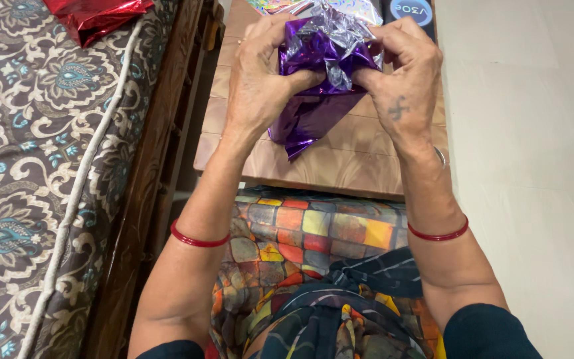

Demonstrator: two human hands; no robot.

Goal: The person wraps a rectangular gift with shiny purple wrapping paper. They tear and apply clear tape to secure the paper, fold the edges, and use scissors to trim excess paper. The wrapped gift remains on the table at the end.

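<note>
Head view: both hands bunch shiny purple foil wrap (320, 80) above a low wooden bench (340, 163).

Left hand (260, 80) and right hand (403, 83) pinch the crumpled top of the wrap, fingers curled tight. To do it well, I'd judge: keep both pinches close together, gather evenly, avoid tearing the thin foil. Long axis runs top-right to bottom-left; pointed tip aims down-left toward the person's lap. Red foil (94, 16) lies on the patterned mattress (28, 166), well apart.

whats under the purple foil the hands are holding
Under the purple foil lies a low wooden table; its bare tiled top shows beneath the hanging tip. Both the left hand and right hand bunch the foil, so anything wrapped inside is hidden.
</note>
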